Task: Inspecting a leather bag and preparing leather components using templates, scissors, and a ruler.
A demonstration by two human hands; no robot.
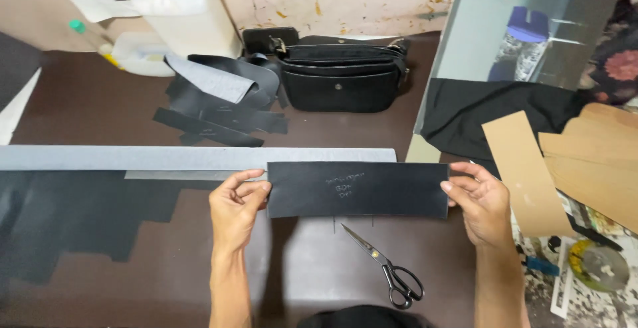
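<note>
Hands: left hand [237,208] and right hand [480,202] each have fingers pinched on an end of the black panel [357,189], centre of frame, above the desk [319,268].
Risk: panel may sag or slip onto the scissors [389,267] just below.

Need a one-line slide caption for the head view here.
Left hand and right hand hold a black rectangular piece by its ends above scissors on a brown table.

Black leather panel [357,190], grey strip [166,158], brown table [86,102].
</note>
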